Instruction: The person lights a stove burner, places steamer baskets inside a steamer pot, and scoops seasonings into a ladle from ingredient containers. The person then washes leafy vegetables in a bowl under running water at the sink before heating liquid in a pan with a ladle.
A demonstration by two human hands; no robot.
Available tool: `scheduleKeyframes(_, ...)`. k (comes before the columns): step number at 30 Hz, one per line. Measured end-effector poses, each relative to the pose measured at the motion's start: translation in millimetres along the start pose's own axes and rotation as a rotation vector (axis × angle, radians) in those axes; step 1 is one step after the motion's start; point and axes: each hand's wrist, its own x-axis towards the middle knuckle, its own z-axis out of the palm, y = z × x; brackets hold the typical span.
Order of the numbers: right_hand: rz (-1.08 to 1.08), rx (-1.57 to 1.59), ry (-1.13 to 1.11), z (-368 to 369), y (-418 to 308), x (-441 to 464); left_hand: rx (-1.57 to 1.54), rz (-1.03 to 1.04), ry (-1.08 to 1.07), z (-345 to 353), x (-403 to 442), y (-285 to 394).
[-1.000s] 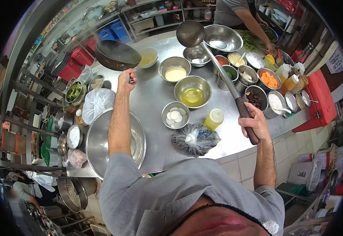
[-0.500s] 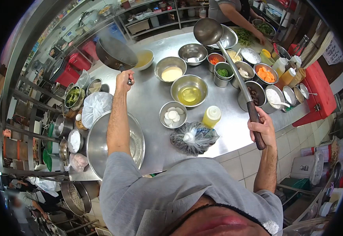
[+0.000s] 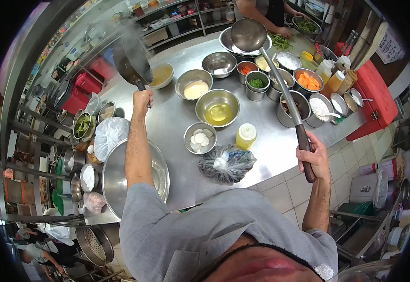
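My left hand [image 3: 142,99] is closed round the handle of a dark, steaming wok [image 3: 130,61], tipped steeply on its side beside a bowl of yellowish liquid [image 3: 161,76]. In my right hand [image 3: 314,152] is the dark wooden grip of a long ladle [image 3: 287,94]. Its metal cup is held up over the far side of the steel table. Between my arms stand a bowl of pale cream liquid [image 3: 196,89], a bowl of yellow oil [image 3: 218,113], a bowl of white round slices [image 3: 200,138] and a squeeze bottle [image 3: 246,136].
A knotted plastic bag [image 3: 226,164] lies at the near edge of the steel table [image 3: 176,164]. Under my left forearm is a large metal basin [image 3: 113,181]. Several ingredient pots, including orange pieces [image 3: 307,81], line the right side. A co-worker's hand [image 3: 284,32] touches greens at the back.
The wok has tipped further onto its side, and more steam rises from it. The view has shifted slightly, so the tabletop things sit further left. My right hand keeps hold of the ladle.
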Motion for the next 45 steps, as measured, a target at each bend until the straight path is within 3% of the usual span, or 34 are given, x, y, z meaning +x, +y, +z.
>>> scheduleKeyframes(3, -0.003, -0.022, 0.016, -7, 2, -7, 0.182, 0.048, 0.048, 6, -2, -6)
scheduleKeyframes(6, -0.036, -0.088, 0.064, -19, 12, -15, 0.59, 0.097, 0.255, 17, -12, -7)
scheduleKeyframes(10, -0.056, -0.052, 0.098, -45, 19, -30, 0.647, 0.175, 0.299, 33, -23, -8)
scheduleKeyframes(14, -0.08, 0.054, 0.147, -89, 31, -52, 0.377, 0.171, 0.207, 70, -59, 9)
scheduleKeyframes(16, -0.147, 0.116, 0.152, -120, 37, -65, -0.181, 0.073, -0.043, 94, -102, 26)
scheduleKeyframes(17, -0.15, 0.114, 0.153, -136, 40, -71, -0.183, 0.075, -0.045, 109, -129, 31)
scheduleKeyframes(19, -0.219, 0.2, 0.183, -171, 40, -87, -0.555, 0.031, -0.332, 147, -195, 35)
scheduleKeyframes(21, -0.24, 0.229, 0.178, -205, 35, -104, -0.612, -0.05, -0.443, 195, -262, 38)
scheduleKeyframes(24, -0.235, 0.376, 0.1, -247, 18, -136, -0.602, -0.058, -0.62, 278, -336, 25)
scheduleKeyframes(32, -0.19, 0.468, 0.289, -323, 12, -232, -0.522, -0.382, -1.355, 511, -480, 6)
scheduleKeyframes(39, -0.303, 0.531, 0.751, -376, 37, -271, -0.208, -0.592, -1.864, 690, -592, -7)
scheduleKeyframes(43, -0.368, 0.54, 1.049, -419, 48, -247, -0.015, -0.724, -2.097, 791, -656, -18)
scheduleKeyframes(45, -0.577, 0.472, 1.268, -452, 58, -221, 0.13, -0.807, -2.205, 830, -691, -14)
